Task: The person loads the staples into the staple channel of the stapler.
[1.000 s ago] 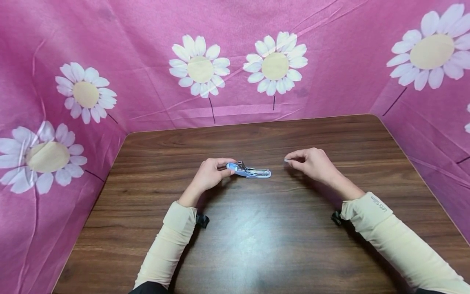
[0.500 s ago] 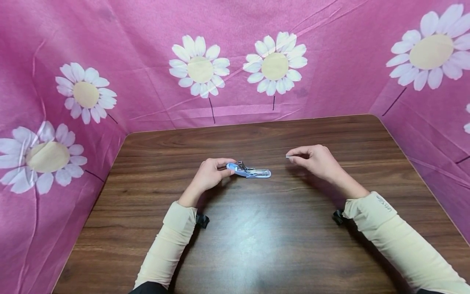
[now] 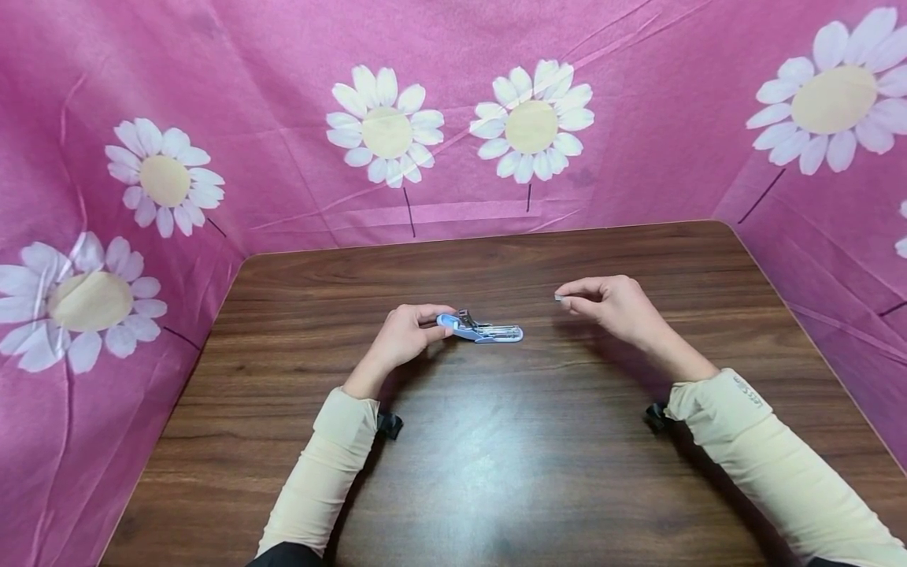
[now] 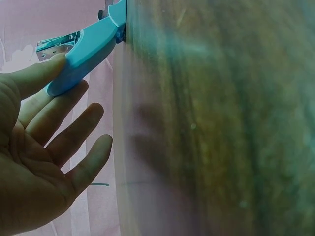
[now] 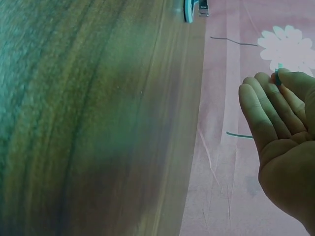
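A light blue stapler (image 3: 499,337) lies opened on the wooden table, its metal parts showing on top. My left hand (image 3: 405,337) pinches its raised left end between thumb and fingers. In the left wrist view the blue body of the stapler (image 4: 91,51) slants from the fingertips to the tabletop, and the lower fingers spread free of it. To the right, above the table, my right hand (image 3: 618,309) holds a small silvery strip of staples (image 3: 558,298) between thumb and index fingertips. Most of that strip is hidden by the fingers in the right wrist view.
The brown wood-grain table (image 3: 453,441) reaches back to a pink cloth (image 3: 453,31) printed with white daisies, which also hangs along both sides. A black strap (image 3: 390,425) shows at the left wrist and another black band (image 3: 657,417) at the right.
My right hand has drifted a little away from the stapler, to the right and toward the back, still pinching the staples. The left hand and the stapler stay in place.
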`<action>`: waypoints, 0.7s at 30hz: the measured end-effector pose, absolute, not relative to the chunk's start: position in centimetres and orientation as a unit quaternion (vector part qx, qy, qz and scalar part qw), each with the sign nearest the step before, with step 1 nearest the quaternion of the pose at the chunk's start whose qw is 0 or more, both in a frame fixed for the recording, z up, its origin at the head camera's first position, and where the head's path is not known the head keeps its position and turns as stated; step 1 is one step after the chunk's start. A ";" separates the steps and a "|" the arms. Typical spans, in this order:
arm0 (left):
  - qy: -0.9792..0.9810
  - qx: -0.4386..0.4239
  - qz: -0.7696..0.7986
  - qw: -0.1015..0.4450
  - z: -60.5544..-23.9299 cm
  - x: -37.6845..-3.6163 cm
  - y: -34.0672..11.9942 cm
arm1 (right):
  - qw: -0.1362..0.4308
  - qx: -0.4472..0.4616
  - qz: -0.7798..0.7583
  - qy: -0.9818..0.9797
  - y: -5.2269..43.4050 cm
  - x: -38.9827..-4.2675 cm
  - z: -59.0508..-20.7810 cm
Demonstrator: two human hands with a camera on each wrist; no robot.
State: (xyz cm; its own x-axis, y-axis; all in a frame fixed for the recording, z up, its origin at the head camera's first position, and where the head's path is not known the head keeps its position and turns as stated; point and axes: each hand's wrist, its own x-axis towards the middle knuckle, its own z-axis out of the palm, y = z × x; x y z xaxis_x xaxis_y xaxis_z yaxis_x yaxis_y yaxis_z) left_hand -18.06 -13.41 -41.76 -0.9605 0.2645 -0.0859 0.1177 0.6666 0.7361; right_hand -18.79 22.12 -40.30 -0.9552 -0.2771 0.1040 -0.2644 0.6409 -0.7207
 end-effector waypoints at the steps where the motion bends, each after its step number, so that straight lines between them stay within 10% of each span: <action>1: 0.908 0.104 0.395 0.094 -41.7 -18.0 -13.4 | 0.005 -0.151 -0.397 0.905 22.1 -18.8 -40.2; 21: 0.905 0.103 0.401 0.099 -41.7 -18.0 -13.4 | -0.027 -0.143 -0.381 0.913 22.2 -18.9 -39.1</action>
